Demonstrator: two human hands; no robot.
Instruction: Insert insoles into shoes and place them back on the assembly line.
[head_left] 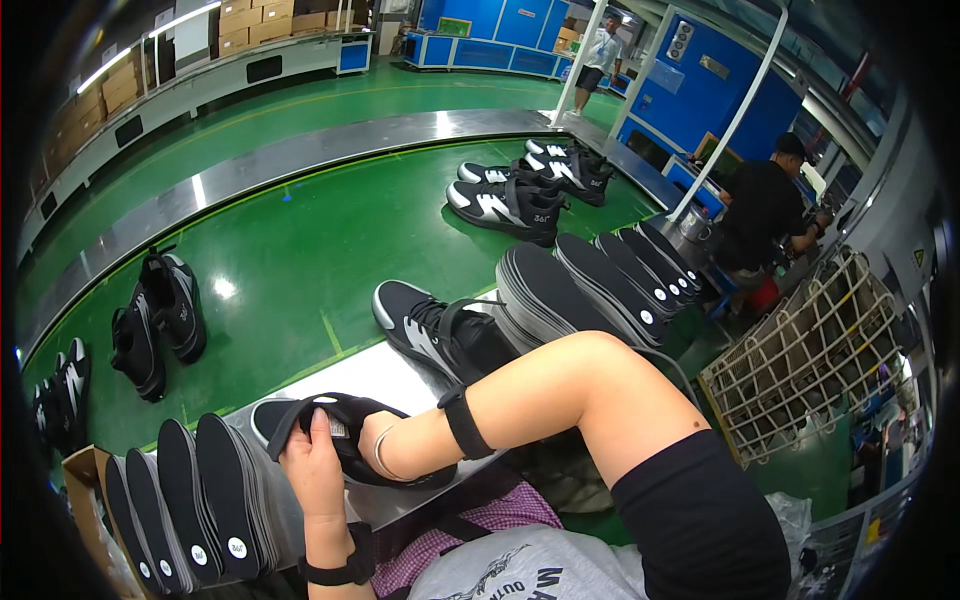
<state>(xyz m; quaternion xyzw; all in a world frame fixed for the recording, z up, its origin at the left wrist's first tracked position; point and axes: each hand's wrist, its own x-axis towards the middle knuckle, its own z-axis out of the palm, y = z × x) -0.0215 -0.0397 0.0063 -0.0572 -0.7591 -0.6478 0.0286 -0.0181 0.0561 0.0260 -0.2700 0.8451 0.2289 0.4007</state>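
Note:
A black sneaker with a pale toe (345,408) lies on its side in front of me at the white table edge. My left hand (312,462) is closed on the opening of this sneaker, thumb pressed on the tongue near a small light label. Reaching across from the right, my right hand (374,438) goes into the sneaker's opening. Its fingers are hidden inside, so what they hold cannot be seen. A second black, grey and white sneaker (425,322) with a strap stands just beyond, toe to the left.
Stacks of black insoles (237,495) lean at my left beside a cardboard box (88,475); more insole stacks (560,290) lie right. Sneakers (505,205) stand on the green surface (290,260). A rope-netted rack (800,350) is at right. A co-worker (765,205) sits beyond; another person (600,62) stands far off.

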